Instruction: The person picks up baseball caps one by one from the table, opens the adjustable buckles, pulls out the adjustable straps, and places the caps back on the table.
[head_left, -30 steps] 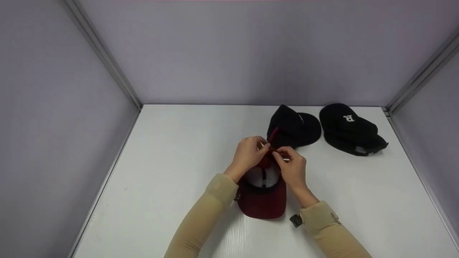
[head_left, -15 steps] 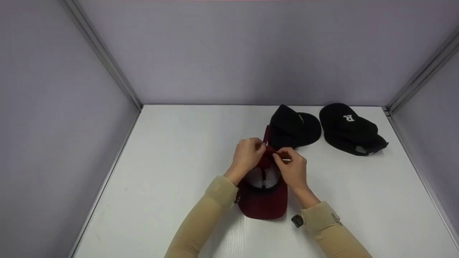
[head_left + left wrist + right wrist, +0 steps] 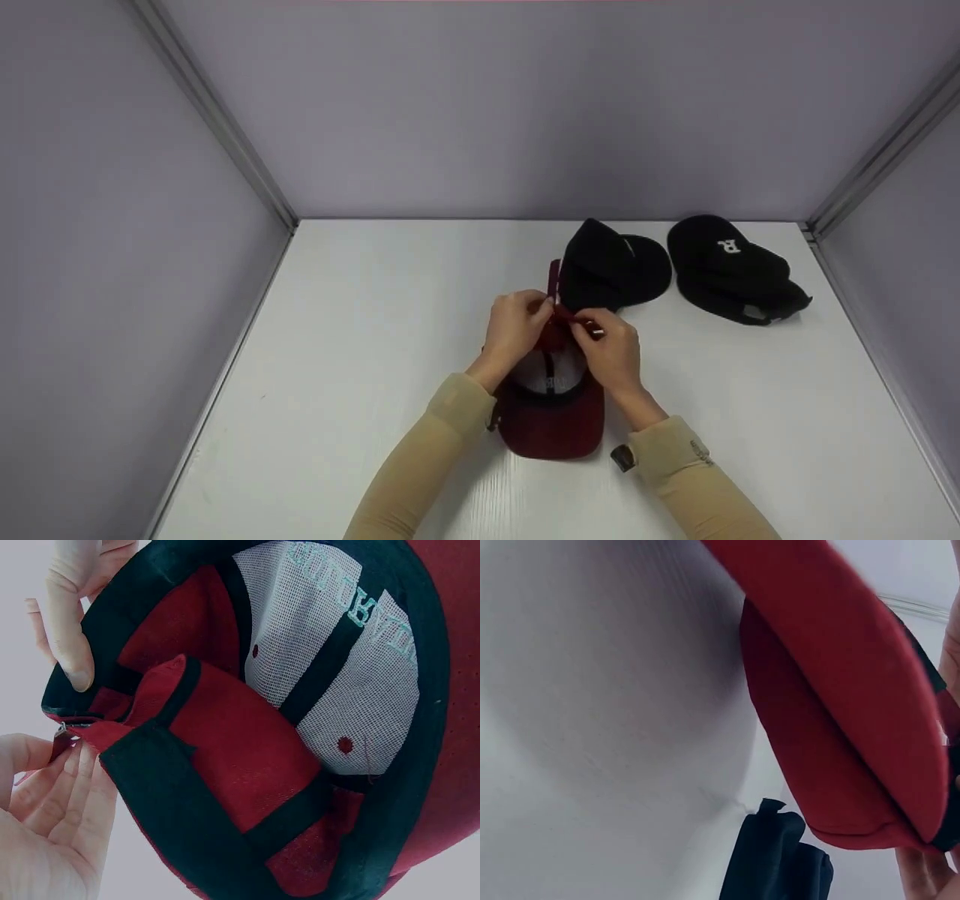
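A dark red baseball cap (image 3: 551,433) is held upside down at the middle of the table, brim toward me, its mesh lining and dark sweatband showing. My left hand (image 3: 517,328) pinches the back strap (image 3: 553,279) by a small metal buckle (image 3: 63,732); the strap's loose end points away from me. On the other side of the back opening, my right hand (image 3: 613,351) pinches the cap's rear edge between thumb and fingers. The right wrist view shows the cap's red outside, with only slivers of a hand at its right border.
Just beyond my hands lies a black cap (image 3: 619,266), close to the strap's end. A second black cap (image 3: 727,270) with a white letter rests at the back right corner. Grey panels (image 3: 480,112) wall the white table (image 3: 360,337) at the back and sides.
The strap's loose end has swung from leaning right to nearly straight, slightly left. My left hand has shifted a little left, and the red brim slightly right. The right hand stays nearly in place.
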Demonstrator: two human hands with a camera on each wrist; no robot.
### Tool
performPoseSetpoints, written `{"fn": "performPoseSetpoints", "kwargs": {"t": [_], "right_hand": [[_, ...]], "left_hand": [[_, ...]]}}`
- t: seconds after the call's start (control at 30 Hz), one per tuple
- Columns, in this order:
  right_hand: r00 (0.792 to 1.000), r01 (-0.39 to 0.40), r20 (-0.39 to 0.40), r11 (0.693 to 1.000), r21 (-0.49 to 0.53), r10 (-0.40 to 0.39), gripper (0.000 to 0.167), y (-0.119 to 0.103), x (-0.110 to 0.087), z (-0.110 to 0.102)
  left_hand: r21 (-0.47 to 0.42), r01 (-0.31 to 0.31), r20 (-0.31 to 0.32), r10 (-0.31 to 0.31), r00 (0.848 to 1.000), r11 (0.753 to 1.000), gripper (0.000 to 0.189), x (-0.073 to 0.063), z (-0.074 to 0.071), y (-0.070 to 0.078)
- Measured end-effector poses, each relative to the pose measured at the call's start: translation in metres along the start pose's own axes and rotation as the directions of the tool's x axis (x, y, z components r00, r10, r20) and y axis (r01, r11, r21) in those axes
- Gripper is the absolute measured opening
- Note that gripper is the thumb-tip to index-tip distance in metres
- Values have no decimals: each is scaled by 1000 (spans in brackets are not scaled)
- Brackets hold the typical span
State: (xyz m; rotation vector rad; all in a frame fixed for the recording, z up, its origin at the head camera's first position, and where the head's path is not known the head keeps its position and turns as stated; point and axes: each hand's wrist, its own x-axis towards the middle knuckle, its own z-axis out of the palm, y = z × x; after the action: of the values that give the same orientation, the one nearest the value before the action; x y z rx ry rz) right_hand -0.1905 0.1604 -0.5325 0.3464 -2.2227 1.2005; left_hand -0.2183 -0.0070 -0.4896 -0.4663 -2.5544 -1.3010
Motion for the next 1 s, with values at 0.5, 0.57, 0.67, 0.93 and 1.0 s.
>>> {"fn": "performPoseSetpoints", "kwargs": {"t": [0.5,0.57,0.67,0.93,1.0], "right_hand": [[999,-44,0,998,-34,44,6,7,-3,-1],[999,-42,0,999,-32,42,5,8,-4,-1],[999,-39,-3,999,-27,39,5,9,-4,-1],[999,-51,5,998,-25,51,7,12,-4,-2],[999,-54,8,998,-25,54,7,12,-4,-2]], "left_hand": [[-84,34,-41,-37,998,996,16,3,-2,-9],[-91,37,-36,-40,999,995,16,3,-2,-10],[-90,35,-35,-39,999,995,15,3,-2,-11],[-70,66,-23,-68,997,995,12,1,-4,-14],[-72,72,-17,-73,997,995,12,0,-4,-15]]}}
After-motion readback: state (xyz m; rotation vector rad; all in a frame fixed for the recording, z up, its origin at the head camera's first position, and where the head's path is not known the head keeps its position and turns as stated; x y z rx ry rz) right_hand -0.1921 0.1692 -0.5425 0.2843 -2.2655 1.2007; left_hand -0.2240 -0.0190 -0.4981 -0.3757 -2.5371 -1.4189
